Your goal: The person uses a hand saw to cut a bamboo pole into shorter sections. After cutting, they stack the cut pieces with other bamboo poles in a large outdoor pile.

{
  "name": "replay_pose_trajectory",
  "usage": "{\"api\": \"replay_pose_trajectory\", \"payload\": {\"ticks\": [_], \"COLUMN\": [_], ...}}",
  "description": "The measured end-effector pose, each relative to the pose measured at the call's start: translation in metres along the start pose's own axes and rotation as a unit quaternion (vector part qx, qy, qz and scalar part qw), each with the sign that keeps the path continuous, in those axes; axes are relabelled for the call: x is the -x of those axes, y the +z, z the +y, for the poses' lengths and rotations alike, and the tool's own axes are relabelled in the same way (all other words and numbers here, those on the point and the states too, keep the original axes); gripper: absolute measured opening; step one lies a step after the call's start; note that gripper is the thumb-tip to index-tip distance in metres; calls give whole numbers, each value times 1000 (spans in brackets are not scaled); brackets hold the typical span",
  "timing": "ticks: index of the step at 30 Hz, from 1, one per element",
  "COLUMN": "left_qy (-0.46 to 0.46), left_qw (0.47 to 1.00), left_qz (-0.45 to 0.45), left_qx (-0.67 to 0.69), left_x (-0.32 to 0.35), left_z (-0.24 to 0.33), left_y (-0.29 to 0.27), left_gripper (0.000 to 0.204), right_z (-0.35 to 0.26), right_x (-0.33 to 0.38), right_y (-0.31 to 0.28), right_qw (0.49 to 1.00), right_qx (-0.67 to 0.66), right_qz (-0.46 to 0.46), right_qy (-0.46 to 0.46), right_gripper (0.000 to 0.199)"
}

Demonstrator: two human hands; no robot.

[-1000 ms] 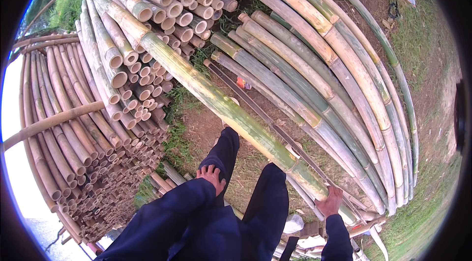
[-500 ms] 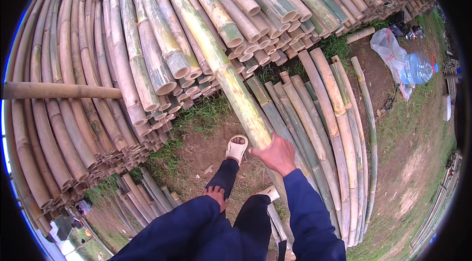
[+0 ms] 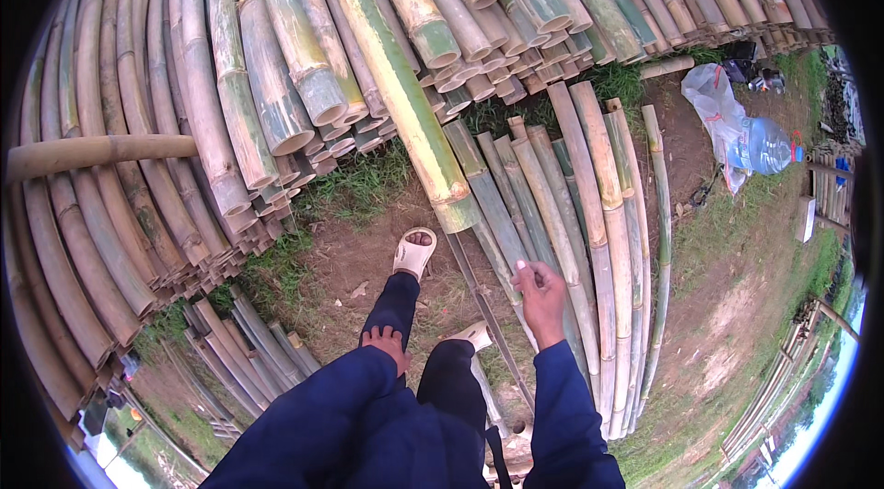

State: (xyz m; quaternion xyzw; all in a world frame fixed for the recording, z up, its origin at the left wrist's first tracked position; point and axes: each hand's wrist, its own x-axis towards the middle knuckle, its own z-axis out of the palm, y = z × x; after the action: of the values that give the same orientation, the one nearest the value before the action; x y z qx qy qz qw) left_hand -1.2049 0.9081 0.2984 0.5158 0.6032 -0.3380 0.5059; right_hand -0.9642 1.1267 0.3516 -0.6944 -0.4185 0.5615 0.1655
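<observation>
My left fingers point(image 3: 386, 335) lie spread on my left leg point(image 3: 391, 300), holding nothing. Ahead, between both sets of fingers, green-yellow pole point(image 3: 396, 93), its far part over the stacked bamboo, near end ahead-left of my right fingers point(image 3: 547, 281) and apart from them. Right ones half curled, nothing visible in them; can't tell if the tips meet. For good handling I'd wrap the whole palm near the pole's end, guide it lengthwise, free the left for support, feet clear of the end. Materials: left of my left fingers, tan stack point(image 3: 110, 121), hollow round culms, ringed nodes, dull skin; pole streaked, smooth-looking, thick; right of my right fingers, ground poles point(image 3: 603, 213), long, slim, greyish green to tan, side by side
</observation>
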Motion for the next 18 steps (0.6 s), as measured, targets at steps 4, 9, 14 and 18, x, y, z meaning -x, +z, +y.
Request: {"api": "replay_pose_trajectory", "payload": {"ticks": [4,9,14,18], "left_qy": [-4,-2,-5,-5], "left_qw": [1000,999,999,999], "left_qz": [-17,-23,-34,-25], "left_qx": [2,28,6,31], "left_x": [0,-2,-3,-8], "left_z": [1,-1,0,-12], "left_y": [-14,-21,-33,-30], "left_gripper": [65,66,65,64], "right_z": [-42,-80,-81,-119], "right_x": [5,-7,-18,-54], "right_y": [84,117,133,153], "right_qw": [992,991,979,966], "right_qx": [-122,-108,-174,-250], "right_qz": [5,76,108,67], "right_qy": [-35,-23,16,-10], "right_gripper": [29,29,31,28]}}
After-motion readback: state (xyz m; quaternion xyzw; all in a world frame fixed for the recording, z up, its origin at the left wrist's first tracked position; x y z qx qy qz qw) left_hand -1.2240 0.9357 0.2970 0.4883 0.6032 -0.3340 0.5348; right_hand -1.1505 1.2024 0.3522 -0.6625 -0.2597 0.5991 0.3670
